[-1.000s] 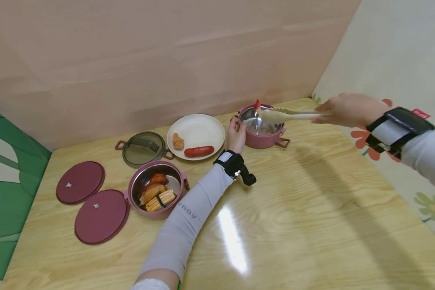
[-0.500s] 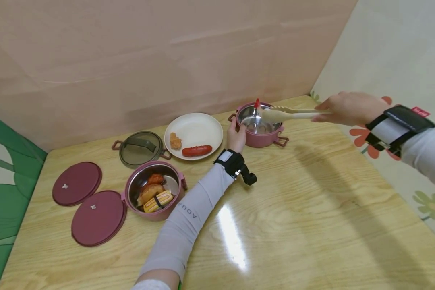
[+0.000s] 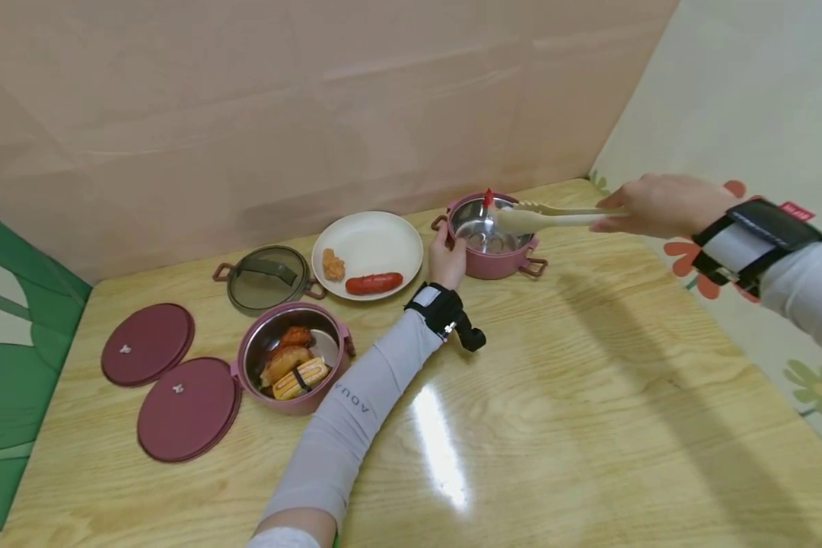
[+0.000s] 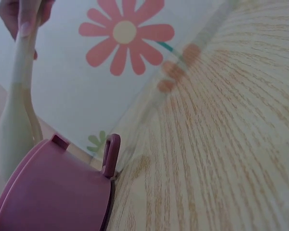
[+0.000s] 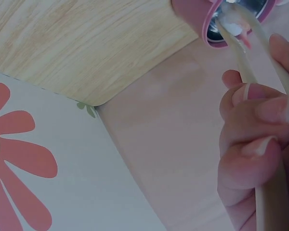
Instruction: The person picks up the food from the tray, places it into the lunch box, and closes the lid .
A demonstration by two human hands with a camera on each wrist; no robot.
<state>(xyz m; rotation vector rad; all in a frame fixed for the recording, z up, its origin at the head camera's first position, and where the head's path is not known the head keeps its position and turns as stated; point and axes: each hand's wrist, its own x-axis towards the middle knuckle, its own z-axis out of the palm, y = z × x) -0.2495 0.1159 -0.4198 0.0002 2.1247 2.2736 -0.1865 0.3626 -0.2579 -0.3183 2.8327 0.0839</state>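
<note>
At the back right stands a small pink pot [image 3: 496, 266] with a shiny steel inside. My left hand [image 3: 447, 262] grips its left side near the handle, the thumb at the rim. From the right, my right hand [image 3: 664, 205] holds cream tongs [image 3: 562, 221], fingers wrapped round the arms in the right wrist view. Between the tong tips is a pale shrimp with a red tail [image 3: 489, 199], over the pot's opening. The left wrist view shows the pot's outer wall [image 4: 58, 187] and the tongs [image 4: 19, 106] above it, but not the left hand.
A white plate [image 3: 377, 236] bears a red sausage [image 3: 374, 284] and a fried nugget [image 3: 332, 265]. Left of it lie a glass lid [image 3: 263, 285] and two maroon lids [image 3: 188, 411]. A larger pink pot [image 3: 294, 407] holds several food pieces, beside the left forearm.
Both hands, the tongs and the shrimp keep almost the same place. The whole view shifts slightly with the head.
</note>
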